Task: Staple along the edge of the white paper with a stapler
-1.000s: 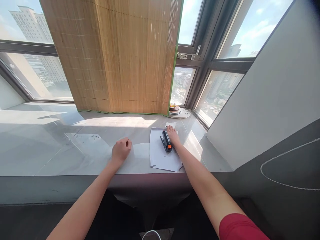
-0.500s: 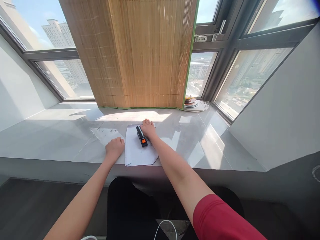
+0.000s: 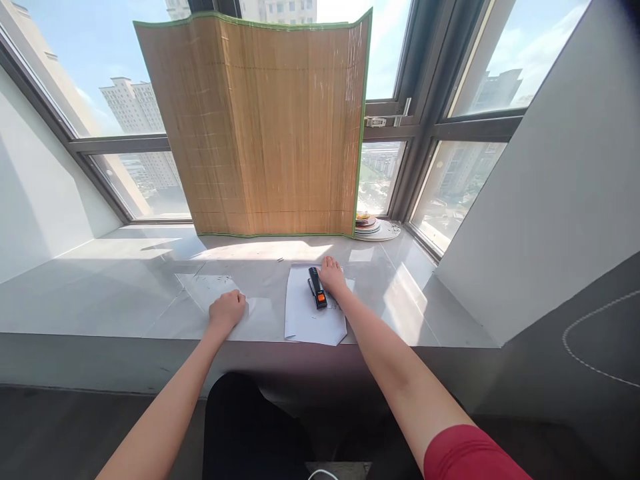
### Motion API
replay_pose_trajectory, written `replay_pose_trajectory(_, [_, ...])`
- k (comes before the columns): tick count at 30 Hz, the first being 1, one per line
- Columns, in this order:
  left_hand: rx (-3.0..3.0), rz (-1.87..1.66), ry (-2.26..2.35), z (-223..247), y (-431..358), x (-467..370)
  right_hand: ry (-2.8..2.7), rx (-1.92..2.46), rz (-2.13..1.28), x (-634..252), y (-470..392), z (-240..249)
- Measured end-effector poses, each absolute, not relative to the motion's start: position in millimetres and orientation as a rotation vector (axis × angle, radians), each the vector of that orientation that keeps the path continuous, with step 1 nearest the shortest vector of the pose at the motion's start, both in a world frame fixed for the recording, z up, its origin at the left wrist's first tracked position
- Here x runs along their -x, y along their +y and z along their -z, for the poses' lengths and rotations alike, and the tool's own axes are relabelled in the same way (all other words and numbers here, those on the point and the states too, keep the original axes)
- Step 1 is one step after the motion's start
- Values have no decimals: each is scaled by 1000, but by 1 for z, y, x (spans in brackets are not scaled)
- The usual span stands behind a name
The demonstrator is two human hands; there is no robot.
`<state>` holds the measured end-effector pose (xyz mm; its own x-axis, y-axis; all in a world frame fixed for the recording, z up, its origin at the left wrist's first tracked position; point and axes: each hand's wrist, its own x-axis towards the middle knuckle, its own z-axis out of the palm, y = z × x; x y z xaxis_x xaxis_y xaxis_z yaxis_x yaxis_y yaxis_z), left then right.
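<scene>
The left hand (image 3: pixel 227 310) is resting as a loose fist on the sill (image 3: pixel 165 310), too curled to tell whether anything is inside. The stapler (image 3: pixel 317 288) is lying on the white paper (image 3: pixel 303 323), between two and three o'clock from that fist, its long axis running roughly eleven-thirty to five-thirty. The right hand (image 3: pixel 331 273), much nearer, is lying open just beside it, fingers pointing toward twelve.

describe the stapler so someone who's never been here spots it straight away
Find the brown slatted mat, then the pale sill at its foot. On white paper there, beside the right hand, lies the stapler: black with an orange patch, unlike paper or hand.
</scene>
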<state>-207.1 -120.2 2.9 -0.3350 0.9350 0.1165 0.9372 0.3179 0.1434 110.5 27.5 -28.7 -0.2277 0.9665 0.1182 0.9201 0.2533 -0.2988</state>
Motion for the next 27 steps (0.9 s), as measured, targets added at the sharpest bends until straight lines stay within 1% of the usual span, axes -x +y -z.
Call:
replay_pose_trajectory(3, [1858,393,-2464,1,-123,207,-2211,1785,-221,-148,29,31])
replay_pose_trajectory(6, [1984,604,-2318,3,-122,189,-2174,1778,-216,-163,32,35])
replay_pose_trajectory(8, [2168,796,-2152,4,-116,160,-2149,1755,-215,-162,33,36])
replay_pose_trajectory(11, [2522,1060,-1761,6,-104,102,-2102,1688,-208,-158,35,34])
replay_pose_trajectory(13, [2714,942,-1600,11,-97,68,-2055,1633,-185,-157,36,28])
replay_pose_trajectory(15, [2744,765,-1638,17,-91,47,-1992,1587,-150,-159,33,20])
replay_pose_trajectory(17, [2711,661,-1729,24,-88,39,-1920,1553,-124,-163,24,14])
replay_pose_trajectory(19, [2692,637,-1768,28,-86,39,-1885,1499,-145,-168,7,14])
replay_pose_trajectory(23, [2685,678,-1751,30,-86,44,-1877,1253,-316,-179,-38,31])
replay_pose_trajectory(27, [2686,729,-1748,31,-84,44,-1908,1229,-353,-182,-65,45])
